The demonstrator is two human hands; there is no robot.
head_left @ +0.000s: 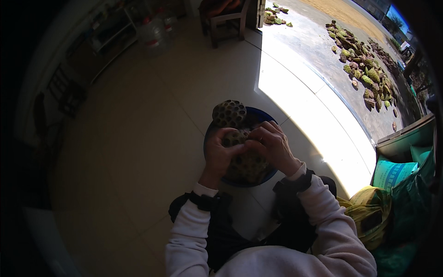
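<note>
Brown seed pod [236, 137], gripped in the left hand [218, 150]; the right hand [273, 144] curls fingers against it, hold unclear. Probably mid-picking; next needs steady pinching.

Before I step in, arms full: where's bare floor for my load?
Free: tiles between the blue basin and shelf; sunlit strip between basin and lotus pod heap. Crowded: the basin, with left hand and right hand there; lower right, sacks.

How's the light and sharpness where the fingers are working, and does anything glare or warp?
Head view, centre: the fingers and the lotus pod between them sit in shade, fine detail murky; head view, upper right: the sunlit floor glares near white; head view, rim: straight edges bow, corners go dark.
</note>
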